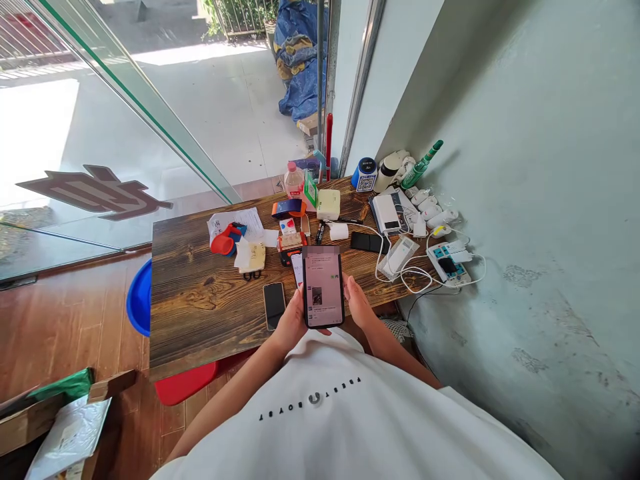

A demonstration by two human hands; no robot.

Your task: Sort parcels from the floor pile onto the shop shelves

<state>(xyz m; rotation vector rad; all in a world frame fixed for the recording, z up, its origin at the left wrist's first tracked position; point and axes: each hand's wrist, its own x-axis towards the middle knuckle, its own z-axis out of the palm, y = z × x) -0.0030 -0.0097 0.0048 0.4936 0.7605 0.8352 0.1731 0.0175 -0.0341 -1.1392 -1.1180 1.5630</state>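
Note:
A smartphone (327, 273) in a dark case is held upright in front of my white shirt, its screen lit with what looks like a chat page. My left hand (294, 317) grips its left edge, with fingers partly hidden behind it. At the right edge is my right hand (357, 301), thumb along the side and the other fingers mostly out of sight. On the tabletop by my left hand lies a second phone (274, 307) with a black screen. Behind the held phone, a third lit phone (297, 269) is partly covered.
The wooden table (200, 300) carries papers (245, 223), a red tape dispenser (223, 243), scissors (251, 275), a pink-capped bottle (293, 179), white cables (417, 270) and a power strip (449, 263). A wall stands right, a glass door left. Below are a red stool (185, 387) and blue basin (140, 298).

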